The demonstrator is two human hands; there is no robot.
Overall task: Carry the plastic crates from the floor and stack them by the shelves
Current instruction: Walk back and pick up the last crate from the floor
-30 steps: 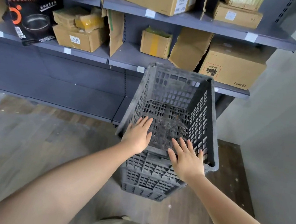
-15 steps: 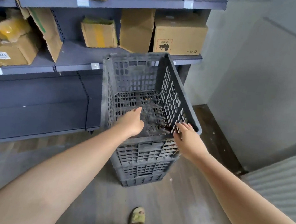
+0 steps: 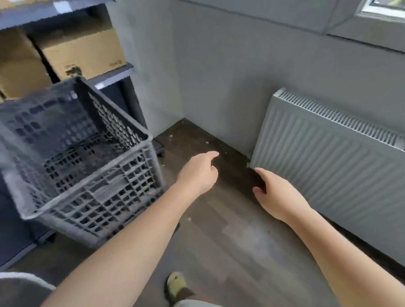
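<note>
Both grips loose and empty, left hand (image 3: 198,175), right hand (image 3: 275,197), beside crate (image 3: 78,151)

- The crate (image 3: 72,155) is motion-blurred; what it rests on is hidden beneath it.
- The shelves (image 3: 62,8) run off the left and top edges, and the crate covers their lower part.
- The box (image 3: 82,50) print is too smeared to read.
- The window (image 3: 403,9) is cut by the top-right corner.
- The radiator (image 3: 343,167) runs off the right edge.
- The foot (image 3: 177,287) is partly hidden by clothing.
- Both forearms leave the bottom edge.
</note>
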